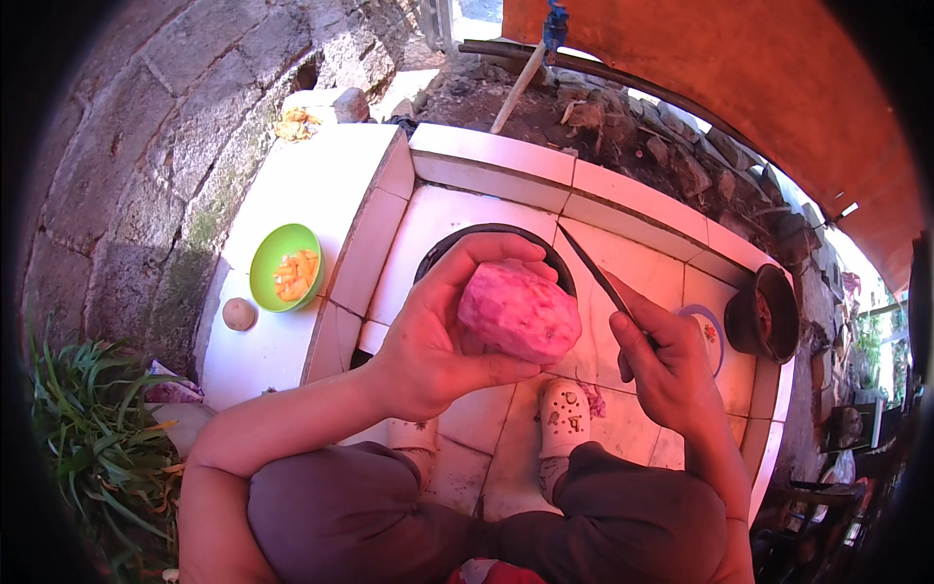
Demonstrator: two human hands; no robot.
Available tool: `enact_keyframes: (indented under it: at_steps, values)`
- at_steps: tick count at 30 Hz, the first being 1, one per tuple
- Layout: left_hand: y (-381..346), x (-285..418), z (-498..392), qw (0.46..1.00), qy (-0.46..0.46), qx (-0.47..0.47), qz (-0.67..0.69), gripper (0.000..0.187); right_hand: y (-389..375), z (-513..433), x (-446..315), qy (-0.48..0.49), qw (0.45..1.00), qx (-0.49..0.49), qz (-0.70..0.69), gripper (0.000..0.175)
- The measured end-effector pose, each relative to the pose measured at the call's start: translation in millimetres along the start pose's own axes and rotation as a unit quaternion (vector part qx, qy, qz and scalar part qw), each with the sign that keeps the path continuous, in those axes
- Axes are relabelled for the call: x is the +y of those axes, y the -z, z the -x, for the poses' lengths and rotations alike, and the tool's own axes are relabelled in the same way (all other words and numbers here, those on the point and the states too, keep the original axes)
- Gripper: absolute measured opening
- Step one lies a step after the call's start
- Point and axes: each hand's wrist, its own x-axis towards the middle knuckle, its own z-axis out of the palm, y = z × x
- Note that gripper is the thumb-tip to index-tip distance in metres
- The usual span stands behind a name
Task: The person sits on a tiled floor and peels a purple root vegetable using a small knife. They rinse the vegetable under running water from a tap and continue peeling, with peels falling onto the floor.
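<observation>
My left hand (438, 328) is wrapped around a large peeled root vegetable (518, 314), pink in this light, with an uneven, faceted surface. In my right hand (668, 350) is the handle of a knife (595, 270); its dark narrow blade points up and to the left, apart from the vegetable. Beneath my left hand a dark round basin (496, 228) stands on the tiled floor, mostly covered by the hand and the vegetable, so its contents are hidden.
On the tiled ledge at left are a green bowl (266, 274) of orange-yellow cut pieces and a round brown object (238, 314). A dark pot (762, 314) sits on the right ledge, near a floral plate (704, 328). Peel scraps (595, 400) lie by my right shoe (564, 420).
</observation>
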Motion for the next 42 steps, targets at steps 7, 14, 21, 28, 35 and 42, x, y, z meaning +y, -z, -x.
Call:
enact_keyframes:
  at_steps: [7,14,21,28,35,42]
  values:
    - [21.1,-7.1,7.2,0.972,0.102,-0.047,0.206,0.075,2.6,4.0,4.1,0.066,0.996,0.020,-0.050,0.050]
    - [-0.3,-1.0,-0.6,0.971,0.088,0.026,0.221,0.059,-5.2,0.7,4.1,0.299,0.954,-0.032,0.021,0.056]
    - [0.2,-1.1,-7.6,0.971,0.060,0.021,0.230,0.046,-20.7,-10.0,-8.0,0.398,0.899,0.003,0.185,0.060]
    - [-8.7,5.5,-6.4,0.952,0.076,0.007,0.296,0.053,-26.8,-10.4,-0.5,0.397,0.890,0.062,0.214,0.071]
    - [-11.3,7.7,-3.9,0.958,0.161,0.066,0.228,0.061,-21.2,-8.0,-9.6,0.404,0.886,0.018,0.228,0.060]
    - [-16.7,1.1,-5.7,0.968,0.152,0.147,0.136,0.063,-26.7,-9.2,-0.4,0.397,0.891,0.049,0.214,0.071]
